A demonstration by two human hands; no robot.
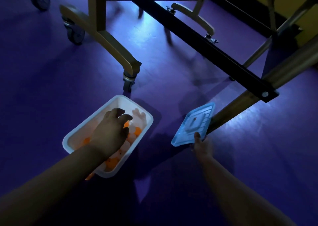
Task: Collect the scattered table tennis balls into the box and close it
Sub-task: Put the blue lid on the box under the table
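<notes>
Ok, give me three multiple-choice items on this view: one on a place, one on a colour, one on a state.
1. Where is the left hand?
A) over the white rectangular plastic box
B) to that box's right
C) out of view

2. What colour is the flat ribbed plastic lid?
A) red
B) light blue
C) black

3. The box is:
A) closed
B) open, with orange and white table tennis balls inside
C) open and bare

Answers:
1 A, its fingers hang above the balls in the box.
2 B, the lid shows pale blue.
3 B, the lid is off, pinched by the right hand to the box's right.
</notes>
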